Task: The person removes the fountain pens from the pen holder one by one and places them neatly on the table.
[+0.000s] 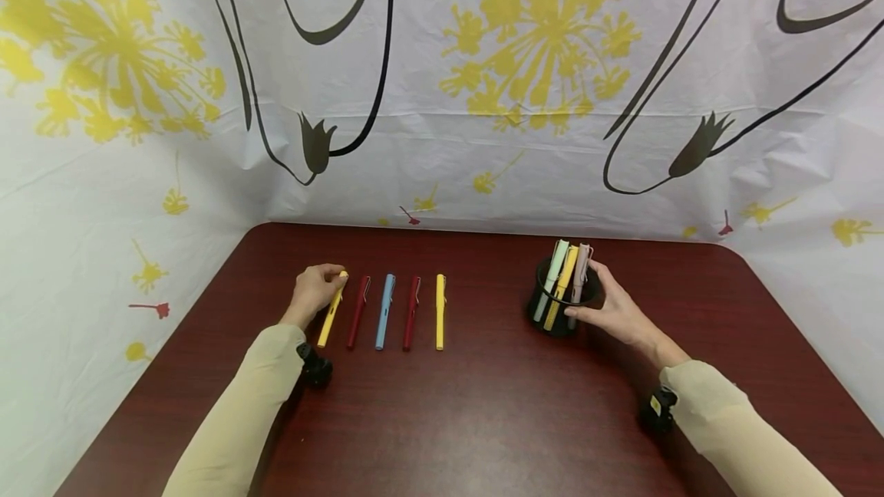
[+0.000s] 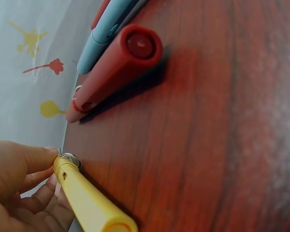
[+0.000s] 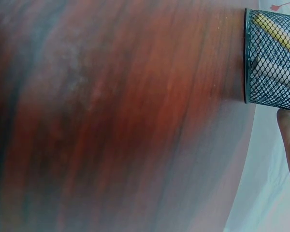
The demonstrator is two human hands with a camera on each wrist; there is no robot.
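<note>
At the left end of a row of pens, my left hand point(image 1: 318, 291) pinches the cap end of a yellow pen point(image 1: 333, 311). In the left wrist view, thumb and fingers meet at the clip of this yellow pen point(image 2: 89, 203). To its right lie a red pen point(image 1: 358, 313), a blue pen point(image 1: 385, 313), another red pen point(image 1: 411, 313) and a second yellow pen point(image 1: 440, 313). My right hand point(image 1: 617, 313) grips a black mesh pen cup point(image 1: 536, 305) from its right side. Upright inside stand a mint pen point(image 1: 553, 276), a yellow pen point(image 1: 562, 282) and a greyish-pink pen point(image 1: 581, 271).
Everything rests on a dark red-brown wooden table point(image 1: 476, 420). Behind it and along its sides hangs a white sheet point(image 1: 414, 152) with yellow and dark plant prints. A small black device sits at each wrist, the left device point(image 1: 315, 365) close over the tabletop.
</note>
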